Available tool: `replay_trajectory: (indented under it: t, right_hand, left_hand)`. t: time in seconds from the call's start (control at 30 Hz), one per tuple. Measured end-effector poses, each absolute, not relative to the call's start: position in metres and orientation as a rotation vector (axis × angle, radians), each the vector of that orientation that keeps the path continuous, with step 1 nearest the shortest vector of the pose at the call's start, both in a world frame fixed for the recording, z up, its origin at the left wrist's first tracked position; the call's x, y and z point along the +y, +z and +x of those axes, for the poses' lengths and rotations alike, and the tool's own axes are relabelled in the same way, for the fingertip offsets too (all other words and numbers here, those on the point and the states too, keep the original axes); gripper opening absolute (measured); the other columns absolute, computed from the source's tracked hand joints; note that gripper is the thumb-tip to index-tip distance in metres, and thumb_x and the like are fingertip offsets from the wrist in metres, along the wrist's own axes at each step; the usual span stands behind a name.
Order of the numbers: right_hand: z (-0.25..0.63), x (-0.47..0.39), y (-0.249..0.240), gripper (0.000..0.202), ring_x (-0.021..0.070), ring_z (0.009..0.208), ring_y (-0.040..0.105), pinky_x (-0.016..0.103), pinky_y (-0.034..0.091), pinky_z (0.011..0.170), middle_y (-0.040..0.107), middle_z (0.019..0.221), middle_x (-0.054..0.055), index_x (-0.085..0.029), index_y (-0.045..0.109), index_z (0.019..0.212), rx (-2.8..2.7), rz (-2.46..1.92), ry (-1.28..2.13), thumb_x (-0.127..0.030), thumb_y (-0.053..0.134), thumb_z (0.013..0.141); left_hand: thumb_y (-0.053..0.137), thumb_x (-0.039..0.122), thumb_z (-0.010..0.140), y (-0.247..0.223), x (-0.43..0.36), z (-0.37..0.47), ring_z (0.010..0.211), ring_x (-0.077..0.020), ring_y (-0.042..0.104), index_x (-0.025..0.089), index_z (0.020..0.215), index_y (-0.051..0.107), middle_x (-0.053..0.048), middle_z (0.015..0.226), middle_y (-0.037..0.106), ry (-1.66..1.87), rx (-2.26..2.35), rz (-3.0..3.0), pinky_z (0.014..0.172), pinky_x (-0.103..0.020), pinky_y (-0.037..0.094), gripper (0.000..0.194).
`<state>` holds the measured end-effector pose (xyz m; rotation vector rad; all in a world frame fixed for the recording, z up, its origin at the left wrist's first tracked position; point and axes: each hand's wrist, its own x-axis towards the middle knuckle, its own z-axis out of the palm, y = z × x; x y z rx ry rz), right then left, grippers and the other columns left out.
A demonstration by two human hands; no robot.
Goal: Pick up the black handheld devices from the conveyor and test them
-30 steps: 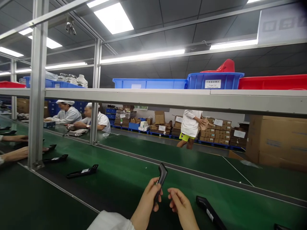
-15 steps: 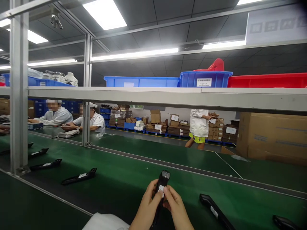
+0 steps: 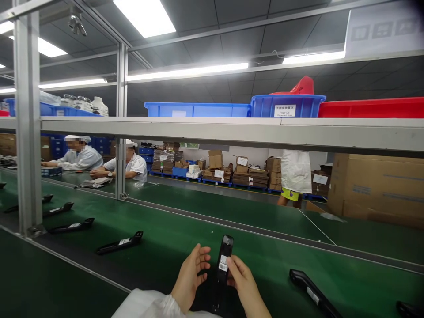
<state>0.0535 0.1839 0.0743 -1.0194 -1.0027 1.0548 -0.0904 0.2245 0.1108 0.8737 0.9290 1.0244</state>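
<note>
My right hand (image 3: 243, 280) grips a long black plastic part (image 3: 220, 282) by its right side, thumb near the label. The part stands nearly upright, with a bent end on top and a white label (image 3: 223, 263) on its face. Just left of it is my left hand (image 3: 194, 276), its fingers apart and off the part. Similar black parts lie on the green conveyor belt (image 3: 172, 247): one labelled part (image 3: 121, 243) to the left, another black part (image 3: 313, 291) to the right. The lower end of the held part is dim against the dark belt.
A metal upright (image 3: 28, 123) stands at the left. Above the belt runs a shelf (image 3: 198, 129) with blue bins (image 3: 198, 109) and a red bin (image 3: 371, 108). Two seated people in white (image 3: 82, 157) work across the line. A large cardboard box (image 3: 380, 190) stands at right.
My left hand has let go of the black part and moved left, uncovering more of the label. The parts on the belt have shifted right. A person in the background has walked right.
</note>
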Motion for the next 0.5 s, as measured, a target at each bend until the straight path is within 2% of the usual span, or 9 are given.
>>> replay_trajectory:
  t: [0.13,0.23,0.3,0.37,0.5]
  right_hand:
    - [0.054,0.184,0.073,0.053,0.0168,0.059,0.059,0.025,0.041,0.051,0.063,0.069,0.002,-0.020,0.055,0.078,-0.916,-1.144,1.213,-0.071,0.055,0.062]
    - [0.060,0.185,0.070,0.050,0.0169,0.053,0.058,0.026,0.041,0.049,0.063,0.066,0.003,-0.021,0.051,0.072,-0.958,-1.312,1.184,-0.070,0.052,0.063]
    - [0.067,0.186,0.066,0.041,0.0191,0.061,0.060,0.029,0.045,0.058,0.062,0.068,0.003,-0.021,0.053,0.073,-1.016,-1.369,1.087,-0.061,0.056,0.065]
    - [0.075,0.187,0.063,0.032,0.0239,0.079,0.062,0.033,0.046,0.072,0.065,0.081,0.007,-0.021,0.059,0.085,-1.111,-1.469,0.911,-0.047,0.059,0.068]
    - [0.084,0.185,0.062,0.040,0.0313,0.109,0.053,0.041,0.043,0.088,0.057,0.116,0.015,-0.016,0.058,0.111,-1.347,-1.826,0.481,-0.025,0.050,0.073]
  left_hand:
    - [0.055,0.054,0.071,0.112,0.221,-0.090,0.069,-0.0125,0.051,0.016,0.093,0.060,-0.002,0.081,0.054,0.991,0.924,0.957,0.060,-0.024,0.038,0.044]
    - [0.058,0.049,0.070,0.113,0.219,-0.090,0.069,-0.0118,0.051,0.017,0.092,0.059,0.000,0.080,0.054,0.952,0.911,1.022,0.059,-0.023,0.037,0.038]
    - [0.059,0.047,0.068,0.113,0.218,-0.090,0.068,-0.0112,0.050,0.018,0.091,0.059,0.000,0.079,0.054,0.919,0.901,1.037,0.059,-0.022,0.037,0.037]
    - [0.060,0.047,0.067,0.113,0.217,-0.090,0.067,-0.0105,0.050,0.019,0.090,0.059,0.001,0.078,0.054,0.894,0.904,1.050,0.059,-0.022,0.037,0.036]
    - [0.060,0.044,0.067,0.114,0.215,-0.091,0.065,-0.0097,0.050,0.019,0.088,0.059,0.001,0.077,0.054,0.877,0.919,1.086,0.058,-0.021,0.037,0.033]
